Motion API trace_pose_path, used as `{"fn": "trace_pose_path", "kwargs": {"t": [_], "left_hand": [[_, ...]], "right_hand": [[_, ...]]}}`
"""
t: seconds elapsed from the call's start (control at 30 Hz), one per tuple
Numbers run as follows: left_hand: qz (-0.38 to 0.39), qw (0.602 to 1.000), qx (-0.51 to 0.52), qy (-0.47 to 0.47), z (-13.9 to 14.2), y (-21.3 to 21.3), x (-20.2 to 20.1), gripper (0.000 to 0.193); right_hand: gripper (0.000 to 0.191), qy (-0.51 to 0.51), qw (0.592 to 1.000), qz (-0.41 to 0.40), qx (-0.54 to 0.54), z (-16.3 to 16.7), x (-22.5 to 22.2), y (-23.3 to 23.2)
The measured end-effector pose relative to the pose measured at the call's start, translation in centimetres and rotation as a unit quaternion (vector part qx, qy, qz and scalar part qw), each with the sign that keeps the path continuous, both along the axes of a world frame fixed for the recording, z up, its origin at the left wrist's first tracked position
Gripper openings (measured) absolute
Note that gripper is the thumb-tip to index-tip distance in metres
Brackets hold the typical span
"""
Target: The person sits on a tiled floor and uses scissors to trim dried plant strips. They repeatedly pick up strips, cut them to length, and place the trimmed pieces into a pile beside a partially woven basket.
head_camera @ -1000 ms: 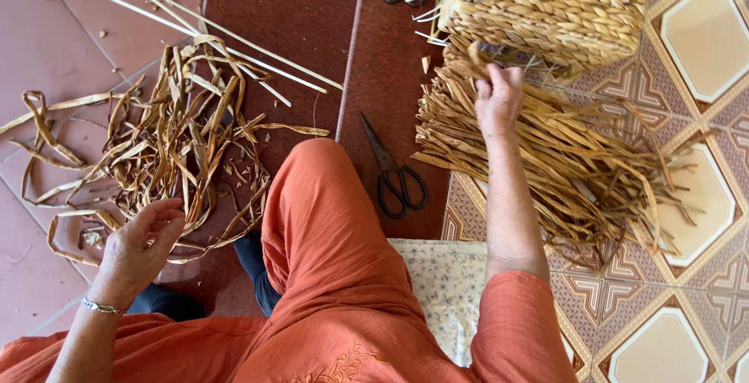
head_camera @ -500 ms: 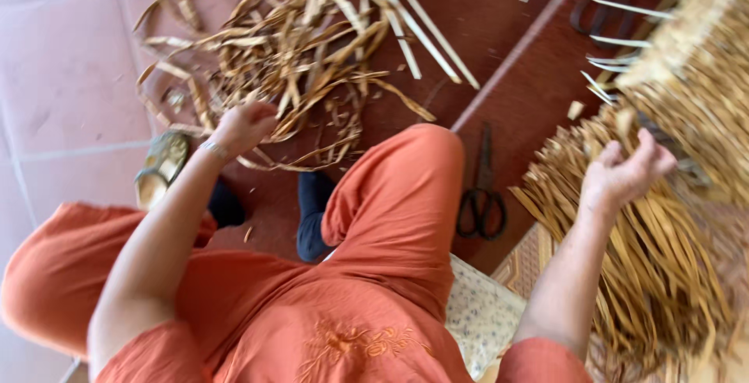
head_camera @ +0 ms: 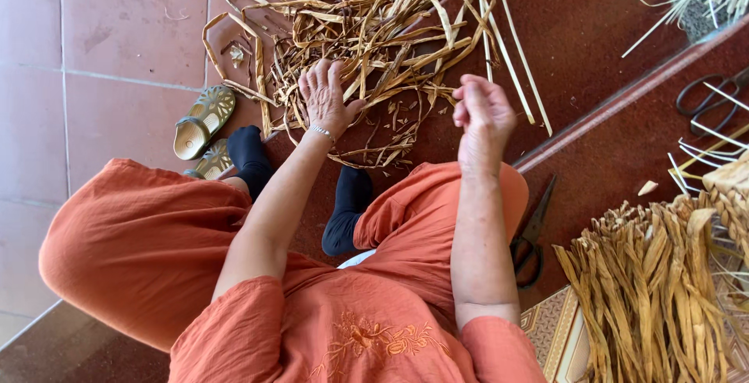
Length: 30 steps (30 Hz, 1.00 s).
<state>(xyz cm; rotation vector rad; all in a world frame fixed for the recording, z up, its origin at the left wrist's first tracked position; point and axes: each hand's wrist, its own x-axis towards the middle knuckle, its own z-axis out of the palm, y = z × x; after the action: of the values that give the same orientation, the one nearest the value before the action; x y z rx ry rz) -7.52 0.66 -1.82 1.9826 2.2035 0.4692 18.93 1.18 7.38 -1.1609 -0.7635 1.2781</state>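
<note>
Both hands have moved since half a second ago: the left hand [head_camera: 326,96] now lies spread, fingers wide, on the pile of dried strips [head_camera: 374,32] on the floor, and the right hand [head_camera: 484,114], then out by the bundle of strips [head_camera: 651,289] at the right, is now loosely curled just beside the pile; whether it holds anything I cannot tell. The strips are tan, flat, curled and tangled. Scissors [head_camera: 532,239] lie beside the knee.
</note>
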Motion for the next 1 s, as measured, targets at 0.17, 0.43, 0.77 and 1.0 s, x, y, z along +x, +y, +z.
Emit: {"fn": "trace_pose_path", "kwargs": {"t": [0.17, 0.43, 0.77, 1.0], "left_hand": [[0.033, 0.972, -0.233, -0.019, -0.5, 2.1, 0.3, 0.118], [0.040, 0.953, -0.262, 0.148, -4.8, -1.0, 2.2, 0.030], [0.042, 0.914, -0.156, -0.372, -0.6, -4.7, 0.0, 0.028], [-0.062, 0.919, -0.088, -0.380, 3.9, -12.6, 2.4, 0.028]], "right_hand": [[0.011, -0.049, 0.993, 0.042, -0.095, -5.0, -0.8, 2.4], [0.012, -0.067, 0.990, 0.066, -0.106, -8.2, -0.3, 2.2], [0.045, -0.137, 0.910, 0.310, -0.238, -9.5, -3.4, 0.8], [0.061, 0.233, 0.895, 0.301, -0.234, -8.8, -4.9, -0.1]]}}
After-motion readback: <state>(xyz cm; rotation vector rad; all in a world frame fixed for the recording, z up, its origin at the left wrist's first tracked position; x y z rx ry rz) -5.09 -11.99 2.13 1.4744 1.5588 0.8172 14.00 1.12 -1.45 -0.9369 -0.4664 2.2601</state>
